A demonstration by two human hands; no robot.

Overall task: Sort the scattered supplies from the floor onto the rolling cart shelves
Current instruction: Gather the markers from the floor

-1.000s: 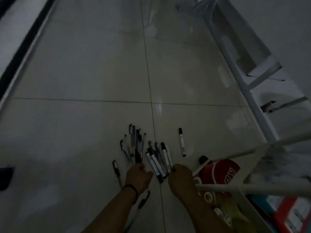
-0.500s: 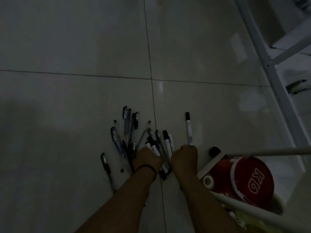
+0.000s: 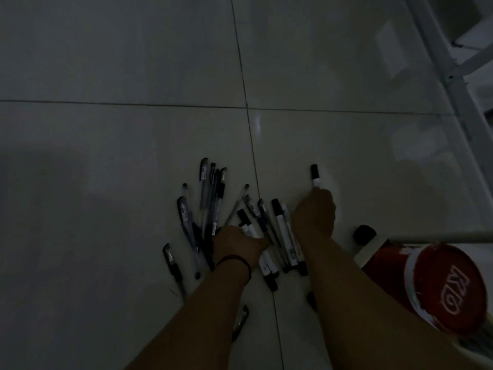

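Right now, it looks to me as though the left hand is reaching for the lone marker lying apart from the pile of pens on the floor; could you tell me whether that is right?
Not quite: it is the right hand that reaches the lone marker, as the head view shows. The left hand rests on the pile of pens on the floor.

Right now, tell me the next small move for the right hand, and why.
Probably lift the lone marker and draw it back to the pen pile. The right hand is on that marker's near end, apart from the pile, while the left hand rests on the pile's markers. Whether the fingers have closed round it is hidden, so firm the grip first.
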